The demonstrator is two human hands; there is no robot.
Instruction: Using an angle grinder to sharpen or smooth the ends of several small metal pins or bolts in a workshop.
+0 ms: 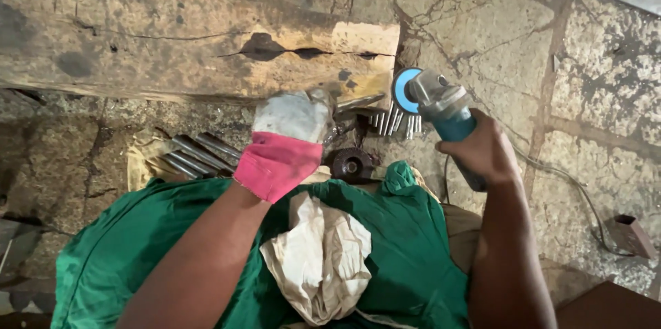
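My left hand, in a white glove with a pink cuff, grips a short metal rod and holds it out toward the disc of an angle grinder. My right hand, bare, is closed round the teal body of the angle grinder, whose blue-edged disc faces the rod's tip. Both hands are above my lap, which is covered with green cloth and a crumpled cream rag.
A worn wooden beam lies across the cracked stone floor. Several metal rods lie at the left and stand in a row below the grinder. A dark round wheel sits near my knee. A cable runs right toward a small brown box.
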